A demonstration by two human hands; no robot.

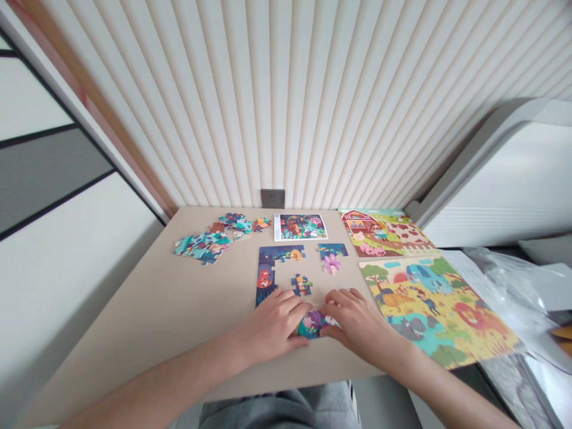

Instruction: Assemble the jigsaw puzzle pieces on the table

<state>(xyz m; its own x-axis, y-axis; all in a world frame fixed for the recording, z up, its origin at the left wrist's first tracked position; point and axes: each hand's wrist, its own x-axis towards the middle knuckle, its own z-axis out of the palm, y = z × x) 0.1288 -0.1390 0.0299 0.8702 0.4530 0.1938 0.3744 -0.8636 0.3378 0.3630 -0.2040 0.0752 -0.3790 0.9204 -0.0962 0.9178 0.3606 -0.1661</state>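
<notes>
Near the front edge of the table, my left hand (285, 319) and my right hand (353, 317) grip a small strip of colourful puzzle pieces (311, 325) from either side. The fingers of each hand bend over the strip, with the thumbs at its near side, and they hide its ends. Just beyond my fingers lies a loose puzzle piece (302, 285). A dark blue corner section of joined puzzle pieces (267, 262) extends up and left from my left hand. Apart from it, on the right, is another section with a pink creature (331, 257).
A heap of loose puzzle pieces (205, 245) lies at the back left. The reference picture card (301, 227) is by the wall, below a socket (273, 198). A farm puzzle (386, 233) and an animal puzzle (435, 307) cover the right side; clear plastic (509, 280) lies beyond.
</notes>
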